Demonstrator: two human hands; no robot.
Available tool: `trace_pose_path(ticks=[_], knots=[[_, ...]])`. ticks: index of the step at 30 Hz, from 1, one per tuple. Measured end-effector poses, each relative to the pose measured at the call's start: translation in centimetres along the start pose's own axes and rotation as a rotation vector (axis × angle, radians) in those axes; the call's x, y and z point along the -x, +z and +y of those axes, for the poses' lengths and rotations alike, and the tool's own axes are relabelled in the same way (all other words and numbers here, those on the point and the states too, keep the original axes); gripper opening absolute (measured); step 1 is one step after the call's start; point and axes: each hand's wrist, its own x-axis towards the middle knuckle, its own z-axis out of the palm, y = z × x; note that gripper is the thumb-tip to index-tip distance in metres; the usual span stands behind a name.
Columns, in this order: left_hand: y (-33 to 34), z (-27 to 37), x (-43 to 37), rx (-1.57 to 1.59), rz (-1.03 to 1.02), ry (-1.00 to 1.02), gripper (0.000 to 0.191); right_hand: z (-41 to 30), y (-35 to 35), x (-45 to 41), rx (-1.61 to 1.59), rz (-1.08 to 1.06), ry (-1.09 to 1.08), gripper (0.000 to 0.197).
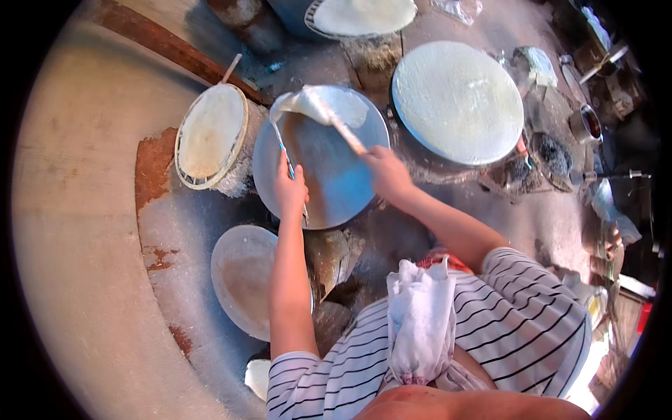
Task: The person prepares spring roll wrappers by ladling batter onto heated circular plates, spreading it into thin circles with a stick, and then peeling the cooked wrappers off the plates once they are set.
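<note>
My left hand (292, 190) is closed on a thin tool with a light metal end, whose tip meets the edge of soft white batter or dough. In my right hand (387, 173) is a wooden handle (349, 135), its far end in the white mass (310, 105). The mass lies over the far side of a round grey metal griddle (341, 178). A thinner pale patch reaches to the right on that griddle. Whether the sticky mass clings to both tools, I cannot tell.
A large round pan with a pale surface (457, 102) stands right of the griddle. Left is a rimmed oval pan (210, 134) with a stick behind it. Another round plate (245, 278) sits nearer me, and a further pale pan (362, 17) lies beyond. Small vessels clutter the right.
</note>
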Motion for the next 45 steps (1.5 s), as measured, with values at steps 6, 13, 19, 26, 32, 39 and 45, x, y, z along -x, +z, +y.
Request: trace_pose_path(ticks=[6,13,19,26,32,39,45], knots=[[-3.5,-0.9,3.7,0.157,0.090,-0.065,0.059,1.9,-2.7,-3.1,0.064,0.040,-0.025,0.027],[-2.8,0.8,9.4,0.414,0.196,-0.045,0.058,-1.5,0.0,-6.1,0.024,-0.186,-0.167,0.024],[-1.2,1.1,10.8,0.463,0.326,-0.055,0.063,4.1,-2.1,-9.2,0.149,-0.174,-0.247,0.028],[4.5,2.0,11.6,0.419,0.573,-0.080,0.068,2.6,1.6,-13.8,-0.087,-0.549,-0.470,0.031],[9.1,1.8,18.1,0.354,0.658,-0.245,0.069,5.7,-1.7,-20.1,-0.043,-0.482,-0.772,0.037],[11.6,2.7,17.3,0.055,0.650,-0.178,0.061,5.6,0.7,-20.7,-0.213,-0.807,-0.664,0.035],[14.3,1.4,22.0,0.059,0.648,-0.414,0.058,6.0,0.8,-26.3,-0.255,-0.619,-0.957,0.028]])
